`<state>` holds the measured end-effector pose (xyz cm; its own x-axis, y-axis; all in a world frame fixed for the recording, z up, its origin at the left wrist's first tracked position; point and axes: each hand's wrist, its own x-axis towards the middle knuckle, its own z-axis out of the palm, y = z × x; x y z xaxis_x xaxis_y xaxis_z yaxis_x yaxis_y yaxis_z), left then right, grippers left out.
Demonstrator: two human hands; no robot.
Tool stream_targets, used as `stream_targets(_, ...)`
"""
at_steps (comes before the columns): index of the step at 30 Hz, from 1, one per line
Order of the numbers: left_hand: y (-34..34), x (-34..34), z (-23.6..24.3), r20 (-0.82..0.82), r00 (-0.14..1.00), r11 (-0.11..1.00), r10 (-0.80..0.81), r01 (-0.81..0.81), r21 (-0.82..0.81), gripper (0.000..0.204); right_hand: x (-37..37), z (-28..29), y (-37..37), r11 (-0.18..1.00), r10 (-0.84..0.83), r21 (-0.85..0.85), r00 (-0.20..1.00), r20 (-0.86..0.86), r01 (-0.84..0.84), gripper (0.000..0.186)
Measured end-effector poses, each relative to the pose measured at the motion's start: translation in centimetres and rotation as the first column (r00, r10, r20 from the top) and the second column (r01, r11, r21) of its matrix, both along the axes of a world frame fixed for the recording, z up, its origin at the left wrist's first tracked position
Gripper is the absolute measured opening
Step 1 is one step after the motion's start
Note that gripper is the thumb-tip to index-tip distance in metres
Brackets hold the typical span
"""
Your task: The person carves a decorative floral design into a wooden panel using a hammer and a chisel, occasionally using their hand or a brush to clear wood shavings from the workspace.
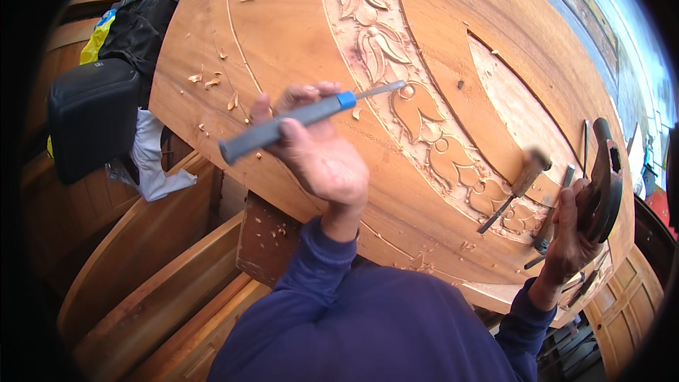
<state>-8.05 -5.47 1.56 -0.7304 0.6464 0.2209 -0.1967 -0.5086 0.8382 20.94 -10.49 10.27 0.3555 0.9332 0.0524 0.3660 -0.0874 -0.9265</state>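
My left hand (322,163) is raised over the carved wooden panel (283,35). Across its palm lies a carving chisel (286,126) with a grey handle and a blue collar, pinned by the thumb. The blade points right, toward the flower and leaf relief (417,113). At the panel's right end, my right hand (569,240) grips a dark, curved tool (605,184) with a rounded black edge; its kind is not clear. Beside that hand lies another chisel (555,216). A wooden-handled chisel (520,184) rests on the carving to its left.
Wood shavings (212,83) are scattered over the panel. A slim metal tool (585,147) lies near its far right edge. On the left are a black padded seat (95,117) and a white cloth (152,163). Curved wooden boards (163,293) stand below.
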Motion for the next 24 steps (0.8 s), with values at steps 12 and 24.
stream_targets(12, -6.4, 1.3, -3.0, -0.216, 0.976, 0.995, 0.024, -0.045, -0.092, 0.032, 0.6, -0.2, -1.2, 0.989, 0.124, 0.065, 0.988, 0.091, -0.131, 0.046)
stream_targets(24, -5.6, 2.9, -3.0, -0.390, 0.918, 0.997, 0.075, -0.073, 0.020, 0.036, 1.2, 1.5, -2.3, 0.991, 0.136, 0.019, 0.991, 0.013, -0.136, 0.046)
